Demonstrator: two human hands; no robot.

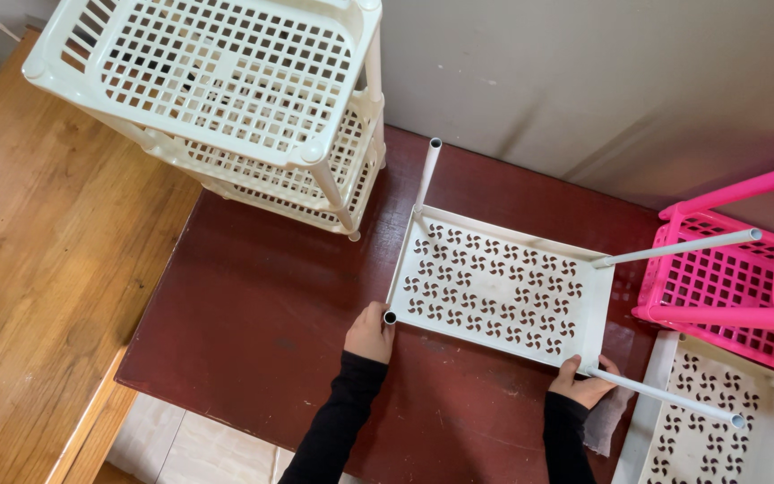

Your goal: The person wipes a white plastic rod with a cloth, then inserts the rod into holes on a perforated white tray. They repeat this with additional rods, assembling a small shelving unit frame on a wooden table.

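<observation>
A: What is nearest the viewer?

B: Two hands in black sleeves; the left hand [370, 332] is curled around the near-left white plastic tube leg [391, 317], and the right hand [583, 384] is closed on the base of the near-right tube leg [665, 397].

A: And what do they steady?

B: A white rectangular plastic shelf tray with pinwheel cut-outs [497, 285], lying flat on a dark red table [253, 314]; four tube legs stand in its corners, the far two [427, 175] [678, 248] untouched.

A: Which step does that look like?

B: Seemingly seating the legs in the corner sockets; stacking would call for a second tray aligned over all four tube ends, pressed evenly.

A: Is one there?

B: Yes; one matching white tray [718, 421] lies just to the right. Farther back stand one cream lattice plastic rack of stacked tiers [226, 90] at left, one bright pink lattice plastic rack [736, 278] at right, and a grey wall [584, 81] behind.
</observation>
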